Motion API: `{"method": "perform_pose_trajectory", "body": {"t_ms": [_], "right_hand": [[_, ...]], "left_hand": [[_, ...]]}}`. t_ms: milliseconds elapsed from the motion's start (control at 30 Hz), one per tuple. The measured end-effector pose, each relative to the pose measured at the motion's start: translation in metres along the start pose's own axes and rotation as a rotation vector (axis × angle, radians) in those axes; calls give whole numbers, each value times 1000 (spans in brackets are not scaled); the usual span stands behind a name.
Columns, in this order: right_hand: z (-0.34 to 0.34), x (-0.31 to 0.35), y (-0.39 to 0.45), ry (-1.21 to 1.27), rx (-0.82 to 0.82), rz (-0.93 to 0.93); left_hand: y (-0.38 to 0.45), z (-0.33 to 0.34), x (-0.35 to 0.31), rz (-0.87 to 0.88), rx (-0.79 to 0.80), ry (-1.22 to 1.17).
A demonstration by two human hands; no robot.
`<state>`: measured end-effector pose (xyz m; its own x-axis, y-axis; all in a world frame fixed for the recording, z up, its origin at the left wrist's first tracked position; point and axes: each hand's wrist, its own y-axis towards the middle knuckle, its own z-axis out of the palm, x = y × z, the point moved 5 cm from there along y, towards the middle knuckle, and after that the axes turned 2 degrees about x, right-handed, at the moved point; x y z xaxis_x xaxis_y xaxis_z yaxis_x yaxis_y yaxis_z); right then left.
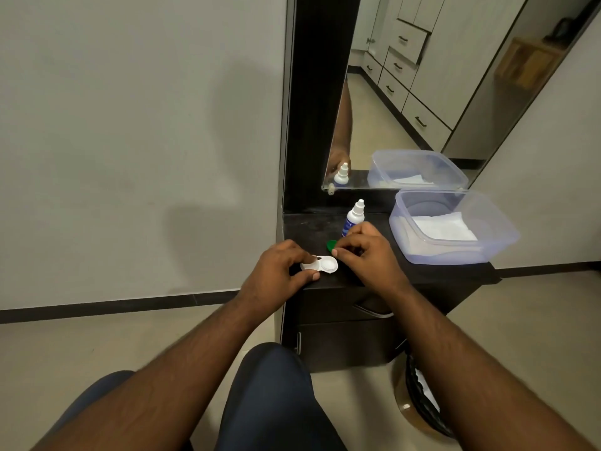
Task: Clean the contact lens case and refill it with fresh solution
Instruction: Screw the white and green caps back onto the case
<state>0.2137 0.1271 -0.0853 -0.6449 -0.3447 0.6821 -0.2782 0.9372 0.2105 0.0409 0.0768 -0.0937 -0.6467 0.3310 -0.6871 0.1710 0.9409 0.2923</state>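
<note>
White plastic contact lens case at desk front edge, pinched by left hand. Right hand gripping round green cap. Uncapping step, likely; next, blue-labelled white solution bottle just behind.

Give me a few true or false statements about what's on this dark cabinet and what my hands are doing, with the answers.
1. The left hand holds the white lens case. True.
2. The green cap is screwed onto the case. False: it is off, at the right hand fingertips.
3. The solution bottle lies on its side. False: it stands upright behind the right hand.
4. The clear plastic container holds a white tissue. True.
5. The bottle is inside the container. False: it stands beside it on the cabinet top.
</note>
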Motion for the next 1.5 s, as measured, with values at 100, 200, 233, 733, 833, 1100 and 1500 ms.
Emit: {"method": "perform_pose_trajectory", "body": {"t_ms": [100,200,233,733,833,1100,1500], "right_hand": [[-4,-3,-3,113,-32,23],[-4,-10,-6,252,-4,86],[-4,-12,-6,285,0,97],[-8,-7,-8,368,1,82],[-8,-6,-10,418,42,111],[0,-6,-10,527,192,77],[-1,-7,-7,369,238,8]], "left_hand": [[0,0,0,9,-2,-7],[0,0,0,20,-10,-17],[0,0,0,20,-10,-19],[1,0,1,11,-4,-5],[1,0,1,4,-2,2],[2,-1,2,16,-16,-12],[3,0,5,15,-45,-55]]}}
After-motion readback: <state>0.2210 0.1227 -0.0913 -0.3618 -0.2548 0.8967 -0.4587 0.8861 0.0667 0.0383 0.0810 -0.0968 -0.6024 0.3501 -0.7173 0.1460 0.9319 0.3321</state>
